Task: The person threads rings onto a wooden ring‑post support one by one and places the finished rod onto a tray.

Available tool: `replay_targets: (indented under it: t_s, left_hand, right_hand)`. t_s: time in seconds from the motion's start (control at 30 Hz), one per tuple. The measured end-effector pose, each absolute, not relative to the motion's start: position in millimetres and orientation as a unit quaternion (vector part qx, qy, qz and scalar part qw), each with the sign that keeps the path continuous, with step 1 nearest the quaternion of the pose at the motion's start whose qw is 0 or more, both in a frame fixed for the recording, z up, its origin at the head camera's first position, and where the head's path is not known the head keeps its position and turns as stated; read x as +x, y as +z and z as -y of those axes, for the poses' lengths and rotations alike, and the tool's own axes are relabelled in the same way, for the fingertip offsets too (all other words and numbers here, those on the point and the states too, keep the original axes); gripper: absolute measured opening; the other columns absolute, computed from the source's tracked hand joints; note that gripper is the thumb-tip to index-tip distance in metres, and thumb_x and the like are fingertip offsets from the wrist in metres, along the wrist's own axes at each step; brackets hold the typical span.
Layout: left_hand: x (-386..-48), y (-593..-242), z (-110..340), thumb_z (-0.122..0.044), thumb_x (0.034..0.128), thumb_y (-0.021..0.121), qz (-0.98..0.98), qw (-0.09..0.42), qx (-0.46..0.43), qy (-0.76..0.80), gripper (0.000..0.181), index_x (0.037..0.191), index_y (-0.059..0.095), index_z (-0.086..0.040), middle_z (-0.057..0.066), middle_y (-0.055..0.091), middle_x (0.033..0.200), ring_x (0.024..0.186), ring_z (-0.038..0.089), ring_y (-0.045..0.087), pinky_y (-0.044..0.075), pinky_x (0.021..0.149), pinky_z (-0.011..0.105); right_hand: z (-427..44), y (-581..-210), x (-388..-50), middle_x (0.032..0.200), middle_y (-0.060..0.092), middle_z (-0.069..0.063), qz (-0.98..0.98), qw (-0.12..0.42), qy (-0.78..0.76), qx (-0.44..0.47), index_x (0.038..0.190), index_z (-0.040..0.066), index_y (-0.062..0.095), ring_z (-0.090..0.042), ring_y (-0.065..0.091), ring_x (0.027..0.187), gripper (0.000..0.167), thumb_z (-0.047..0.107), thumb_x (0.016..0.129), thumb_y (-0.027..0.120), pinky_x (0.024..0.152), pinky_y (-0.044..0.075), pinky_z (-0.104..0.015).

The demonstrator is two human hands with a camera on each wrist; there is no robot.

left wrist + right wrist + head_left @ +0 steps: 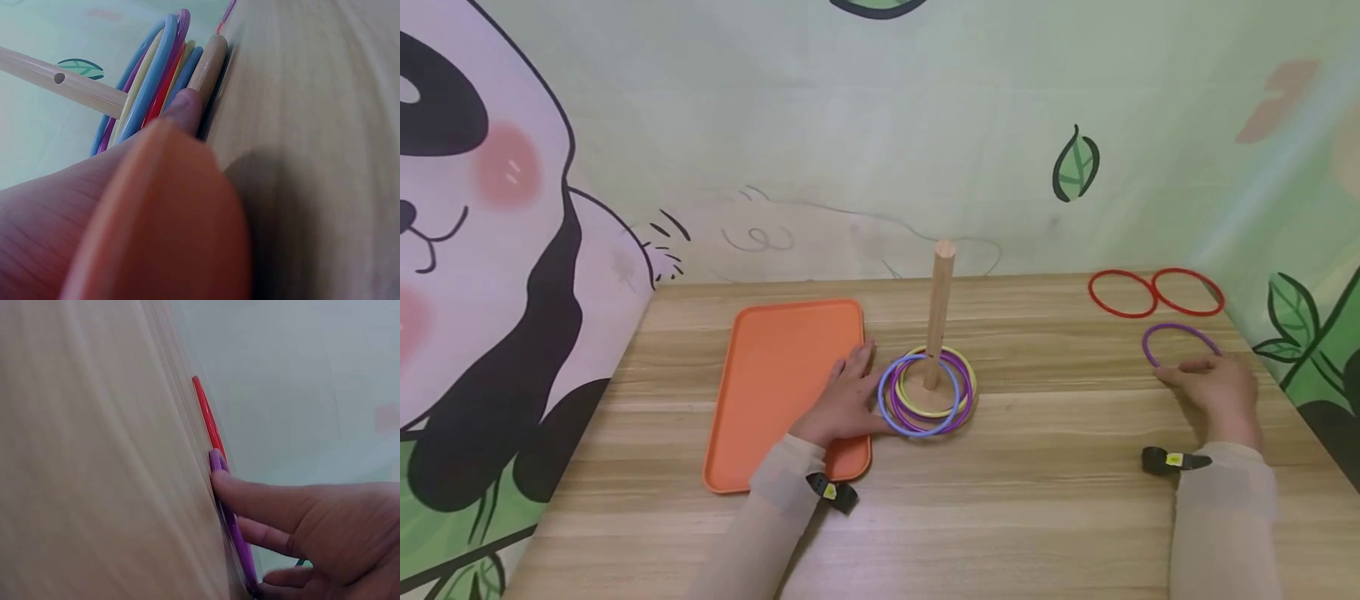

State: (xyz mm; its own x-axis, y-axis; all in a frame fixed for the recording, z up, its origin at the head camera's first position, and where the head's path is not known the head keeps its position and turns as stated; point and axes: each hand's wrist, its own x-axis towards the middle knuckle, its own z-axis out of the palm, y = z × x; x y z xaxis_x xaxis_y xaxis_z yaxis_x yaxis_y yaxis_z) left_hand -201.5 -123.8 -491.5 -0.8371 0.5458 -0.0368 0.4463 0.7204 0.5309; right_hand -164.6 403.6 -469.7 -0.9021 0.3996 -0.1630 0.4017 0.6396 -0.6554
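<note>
A wooden peg (942,308) stands upright on a round wooden base (209,62). Stacked around its foot are several rings, with a light blue ring (882,392) uppermost and purple and yellow ones below. My left hand (844,400) rests beside the stack, partly over the tray, fingers spread; in the left wrist view its thumb (184,106) touches the edge of the base. Far to the right, my right hand (1221,393) pinches the near side of a single purple ring (1176,326). That ring lies on or just above the table; I cannot tell which.
Two red rings, the left ring (1122,315) and the right ring (1187,312), lie side by side near the table's back edge. An orange tray (775,358) sits left of the peg, under my left hand. A printed backdrop (850,150) rises behind the wooden table (1000,517).
</note>
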Motion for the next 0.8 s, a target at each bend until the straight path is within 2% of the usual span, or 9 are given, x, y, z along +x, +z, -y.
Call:
replay_targets:
  t_s: [0.03,0.17,0.23,0.37,0.47,0.57,0.7,0.77,0.8]
  left_hand:
    - [-202,-492,124,-0.053,0.0762,0.091,-0.923,0.095,0.269,0.26,0.11,0.165,0.038,-0.013,0.03,0.006,0.173,0.16,0.047,0.003,0.003,0.128,0.061]
    - [-201,-490,123,-0.053,0.0763,0.091,-0.925,0.101,0.265,0.255,0.11,0.165,0.038,-0.014,0.029,0.006,0.173,0.16,0.046,0.004,0.003,0.128,0.06]
    - [-201,-487,123,-0.053,0.077,0.091,-0.926,0.108,0.262,0.25,0.11,0.165,0.038,-0.015,0.028,0.005,0.173,0.161,0.045,0.003,0.002,0.129,0.059]
    - [-202,-486,124,-0.055,0.0777,0.09,-0.928,0.109,0.262,0.242,0.11,0.166,0.037,-0.015,0.028,0.005,0.174,0.161,0.044,0.002,0.002,0.129,0.059]
    - [-203,-487,124,-0.055,0.0779,0.09,-0.929,0.109,0.263,0.236,0.11,0.166,0.036,-0.016,0.027,0.005,0.174,0.161,0.044,0.002,0.001,0.129,0.058]
    - [-203,-486,123,-0.054,0.0775,0.091,-0.929,0.11,0.263,0.236,0.111,0.166,0.036,-0.016,0.027,0.005,0.174,0.161,0.044,0.002,0.002,0.129,0.059]
    - [-202,-485,123,-0.054,0.0773,0.091,-0.928,0.111,0.261,0.241,0.111,0.166,0.037,-0.016,0.027,0.006,0.174,0.161,0.044,0.002,0.002,0.129,0.059]
    - [-201,-485,122,-0.054,0.0774,0.091,-0.928,0.112,0.26,0.242,0.111,0.166,0.036,-0.016,0.027,0.006,0.174,0.161,0.044,0.002,0.002,0.129,0.059]
    - [-201,-485,122,-0.053,0.0772,0.091,-0.928,0.112,0.259,0.243,0.111,0.166,0.037,-0.016,0.027,0.006,0.174,0.161,0.044,0.002,0.002,0.129,0.059]
  right_hand:
    - [-404,-469,-164,0.139,0.05,-0.043,-0.906,0.006,-0.361,0.221,0.133,-0.018,0.057,-0.06,0.039,0.135,0.069,0.04,0.099,0.074,0.112,0.034,-0.067]
    - [-406,-468,-161,0.146,0.037,-0.047,-0.912,0.044,-0.334,0.235,0.131,-0.014,0.057,-0.071,0.027,0.136,0.08,0.056,0.095,0.073,0.11,0.02,-0.08]
    - [-407,-468,-161,0.142,0.039,-0.046,-0.917,0.048,-0.317,0.239,0.123,-0.012,0.057,-0.073,0.026,0.134,0.081,0.062,0.093,0.072,0.107,0.014,-0.084]
    - [-408,-472,-163,0.11,0.053,-0.032,-0.926,0.027,-0.304,0.222,0.095,-0.004,0.053,-0.058,0.045,0.113,0.071,0.064,0.093,0.072,0.1,0.03,-0.07]
    - [-407,-474,-165,0.092,0.049,-0.018,-0.931,0.002,-0.301,0.206,0.08,0.004,0.048,-0.041,0.045,0.094,0.065,0.062,0.092,0.073,0.082,0.035,-0.053]
    - [-405,-476,-166,0.082,0.049,-0.012,-0.925,-0.013,-0.318,0.207,0.073,0.006,0.048,-0.034,0.044,0.087,0.067,0.065,0.09,0.075,0.075,0.04,-0.045]
    - [-402,-479,-169,0.071,0.057,-0.002,-0.916,-0.048,-0.338,0.21,0.08,0.002,0.06,-0.024,0.048,0.084,0.063,0.062,0.087,0.08,0.065,0.04,-0.033]
    - [-401,-479,-169,0.081,0.065,-0.007,-0.912,-0.063,-0.348,0.209,0.089,-0.001,0.066,-0.027,0.052,0.09,0.063,0.06,0.086,0.082,0.07,0.042,-0.033]
    - [-401,-478,-169,0.092,0.068,-0.014,-0.909,-0.07,-0.356,0.205,0.094,-0.003,0.066,-0.031,0.054,0.099,0.063,0.057,0.087,0.083,0.079,0.046,-0.036]
